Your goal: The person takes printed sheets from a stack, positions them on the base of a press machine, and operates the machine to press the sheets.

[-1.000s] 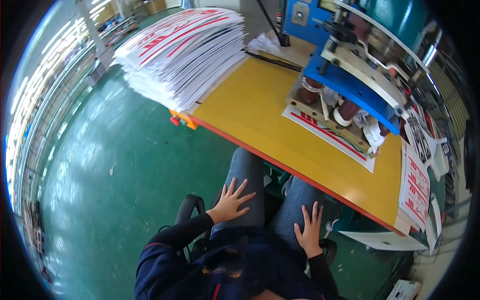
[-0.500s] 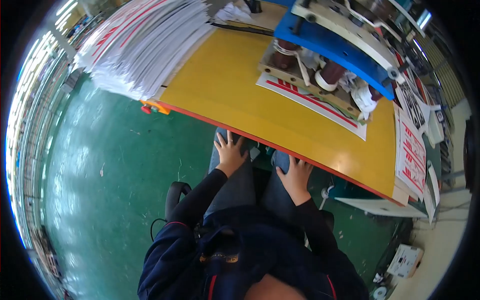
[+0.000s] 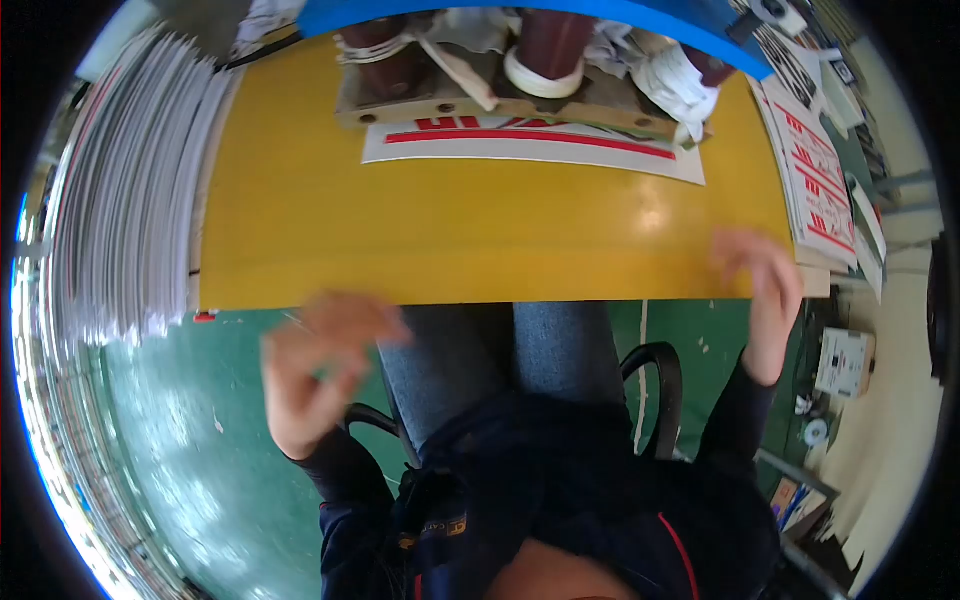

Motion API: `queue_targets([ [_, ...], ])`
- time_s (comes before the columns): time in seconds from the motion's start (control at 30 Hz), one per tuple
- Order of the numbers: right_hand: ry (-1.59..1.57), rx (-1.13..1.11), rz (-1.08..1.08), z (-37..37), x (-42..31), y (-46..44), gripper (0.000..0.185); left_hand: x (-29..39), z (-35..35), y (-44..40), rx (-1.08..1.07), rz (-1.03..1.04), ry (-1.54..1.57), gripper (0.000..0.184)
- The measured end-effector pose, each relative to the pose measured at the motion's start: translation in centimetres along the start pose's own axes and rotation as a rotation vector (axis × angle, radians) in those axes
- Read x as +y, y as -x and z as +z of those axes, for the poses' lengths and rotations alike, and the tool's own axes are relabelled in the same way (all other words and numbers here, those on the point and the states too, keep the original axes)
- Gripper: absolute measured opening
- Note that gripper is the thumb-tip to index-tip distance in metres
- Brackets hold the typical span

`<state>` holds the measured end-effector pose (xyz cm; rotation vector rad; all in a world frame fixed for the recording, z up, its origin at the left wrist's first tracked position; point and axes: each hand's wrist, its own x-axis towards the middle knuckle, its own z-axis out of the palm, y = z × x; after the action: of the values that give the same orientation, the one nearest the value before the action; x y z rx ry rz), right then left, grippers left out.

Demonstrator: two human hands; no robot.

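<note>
My left hand [image 3: 322,362] is raised off the lap, just in front of the table's near edge, with its thumb apart from its blurred fingers. Past the right end of that edge, my right hand [image 3: 765,292] reaches up with fingers stretched out, also blurred by motion. Nothing shows in either hand. The yellow tabletop [image 3: 480,235] spreads before me. A white printed sheet [image 3: 530,146] with a red stripe lies on it, partly hidden under the press's wooden block [image 3: 440,108]. Nearest my right hand is a pile of red-printed sheets [image 3: 822,195].
A tall stack of white sheets [image 3: 130,200] stands at the table's left end. The blue press plate [image 3: 530,12] with dark red posts [image 3: 550,45] overhangs the back. Chair armrests [image 3: 662,385] flank my legs. A white box [image 3: 845,362] sits at the far right.
Both hands have lifted off my thighs and spread outward, left to the left, right to the right. My view has turned, so the table edge now runs level across it.
</note>
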<state>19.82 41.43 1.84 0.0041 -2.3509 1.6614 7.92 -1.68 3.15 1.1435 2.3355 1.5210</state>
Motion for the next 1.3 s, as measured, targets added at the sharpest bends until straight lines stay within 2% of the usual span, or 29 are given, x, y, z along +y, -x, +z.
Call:
queue_targets([
  [0.03, 0.304, 0.203, 0.044, -0.4, -0.3, -1.9, 0.027, -0.3, -0.2, -0.6, 0.252, -0.084, -0.176, 0.026],
  [0.1, 0.728, 0.167, -0.092, -1.7, 1.3, -5.2, 0.028, -1.9, -0.4, -4.1, 0.338, -0.095, -0.638, 0.026],
  [0.2, 0.933, 0.137, -0.159, -1.1, 3.6, -6.4, 0.032, -4.3, -0.5, -6.6, 0.274, -0.085, -0.867, 0.028],
  [0.3, 0.934, 0.105, -0.165, -0.7, 2.8, -6.2, 0.037, -5.5, 0.8, -7.5, 0.276, -0.138, -0.847, 0.031],
  [0.33, 0.895, 0.122, -0.178, -0.8, 3.2, -6.1, 0.037, -5.8, 1.3, -7.3, 0.298, -0.172, -0.751, 0.033],
  [0.43, 0.884, 0.051, -0.150, -0.5, 2.8, -6.3, 0.035, -5.3, 1.1, -7.6, 0.293, -0.189, -0.752, 0.034],
  [0.73, 0.850, 0.063, -0.095, -0.6, 3.0, -6.3, 0.034, -5.8, 1.3, -7.3, 0.283, -0.183, -0.901, 0.039],
  [1.03, 0.832, 0.064, -0.072, -0.5, 3.0, -6.3, 0.035, -5.7, 1.2, -7.0, 0.302, -0.234, -0.729, 0.038],
  [1.13, 0.856, 0.059, -0.089, -0.6, 3.1, -6.2, 0.034, -5.8, 1.3, -7.2, 0.302, -0.163, -0.900, 0.038],
  [1.3, 0.897, 0.072, -0.081, -0.4, 3.1, -6.2, 0.035, -6.0, 1.5, -7.2, 0.306, -0.193, -0.872, 0.038],
])
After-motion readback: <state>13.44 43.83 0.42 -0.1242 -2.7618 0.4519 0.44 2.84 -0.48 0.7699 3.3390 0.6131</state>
